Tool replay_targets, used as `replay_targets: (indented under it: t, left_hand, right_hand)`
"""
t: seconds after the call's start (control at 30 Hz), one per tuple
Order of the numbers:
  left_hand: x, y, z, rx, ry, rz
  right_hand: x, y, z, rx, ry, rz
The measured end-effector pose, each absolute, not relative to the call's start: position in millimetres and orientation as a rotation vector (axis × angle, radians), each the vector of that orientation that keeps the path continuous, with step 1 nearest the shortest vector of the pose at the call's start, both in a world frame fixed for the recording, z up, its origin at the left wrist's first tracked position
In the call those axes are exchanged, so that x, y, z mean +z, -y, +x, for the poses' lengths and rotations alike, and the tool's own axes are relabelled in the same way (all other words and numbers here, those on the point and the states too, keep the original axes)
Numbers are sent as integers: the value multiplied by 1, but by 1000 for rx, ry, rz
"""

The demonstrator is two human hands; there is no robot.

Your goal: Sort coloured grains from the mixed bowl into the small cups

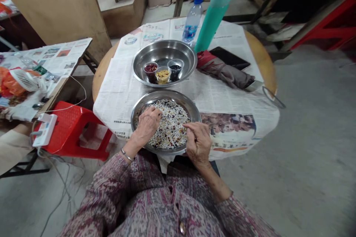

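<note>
A steel basin [196,113] in front of me holds a mix of white grains, yellow kernels and dark red and black beans [169,124]. My left hand [148,123] is over its left side, fingers curled and pressed together at the grains. My right hand [198,141] is at the right rim, index finger and thumb drawn together; a small dark bean seems to show within its curled fingers. What either hand pinches is too small to make out. Just behind, a second steel basin [164,47] contains a cup of red beans [150,71], a cup of yellow kernels [162,76] and a cup of black beans [175,71].
Newspaper [114,85] covers the round table [263,57]. A water bottle [191,22], a tall green bottle [214,16], a folded umbrella [225,70] and a dark tablet [230,57] stand or lie behind and right. A red stool [72,129] with a power strip [46,129] is at left.
</note>
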State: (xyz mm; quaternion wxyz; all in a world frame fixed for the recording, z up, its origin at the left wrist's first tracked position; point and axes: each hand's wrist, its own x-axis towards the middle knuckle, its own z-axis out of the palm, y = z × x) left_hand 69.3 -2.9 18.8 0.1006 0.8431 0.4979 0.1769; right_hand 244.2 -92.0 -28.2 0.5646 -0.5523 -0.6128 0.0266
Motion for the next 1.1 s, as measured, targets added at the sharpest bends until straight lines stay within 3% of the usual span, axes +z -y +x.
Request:
replay_targets:
  t: [0.8,0.97,1.1]
  left_hand:
    - [36,16,51,984,-1334,2139]
    - [36,15,48,957,-1353,1825]
    - [34,11,49,910,-1341,2028]
  right_hand:
    - [-27,93,244,69,1436,-1318]
    - [-28,93,244,81,1417,-1322]
    - [-28,93,244,94,1415,-1323]
